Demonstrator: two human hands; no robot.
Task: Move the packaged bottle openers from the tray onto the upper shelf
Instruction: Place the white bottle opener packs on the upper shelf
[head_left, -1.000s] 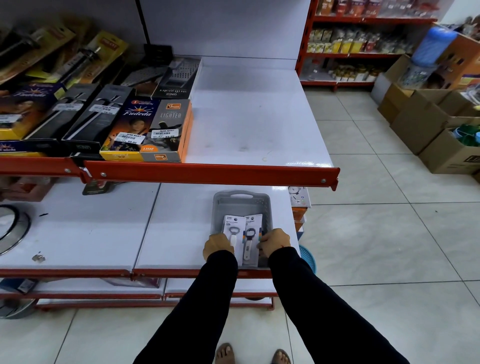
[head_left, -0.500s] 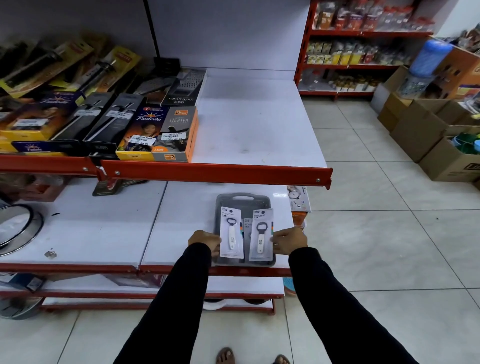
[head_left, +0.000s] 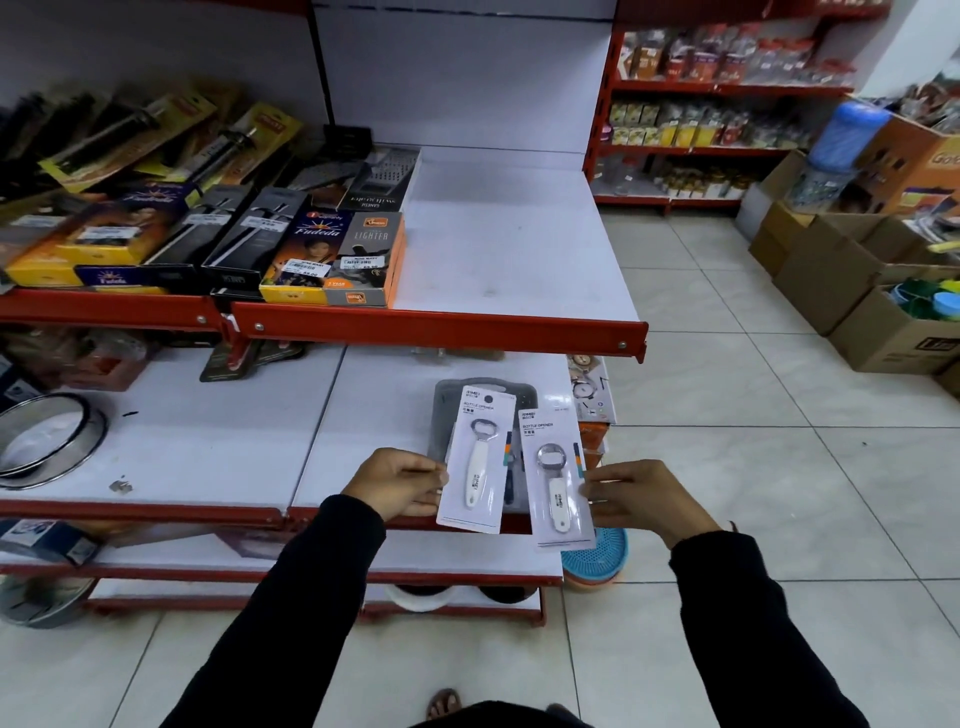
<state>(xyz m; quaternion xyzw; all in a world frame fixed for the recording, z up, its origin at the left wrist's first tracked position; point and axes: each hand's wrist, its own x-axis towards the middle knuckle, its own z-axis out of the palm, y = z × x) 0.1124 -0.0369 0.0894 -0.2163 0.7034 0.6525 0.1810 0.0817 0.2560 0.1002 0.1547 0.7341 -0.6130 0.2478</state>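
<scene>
Two carded bottle openers with white handles are held up in the air in front of the lower shelf. My left hand pinches the left edge of one packaged bottle opener. My right hand pinches the right edge of the other packaged bottle opener, which hangs a little lower. Behind them the grey tray lies on the lower shelf, mostly hidden by the cards. The white upper shelf with its red front lip runs above, bare on its right half.
Boxed lighters and graters crowd the upper shelf's left half. A round metal sieve sits at the lower shelf's left. Cardboard boxes line the tiled aisle at right; a blue basket stands by the shelf's foot.
Both hands have lifted the two packaged openers out of the tray and toward me, spreading apart; the cards now hang clear above the tray and the shelf's front edge.
</scene>
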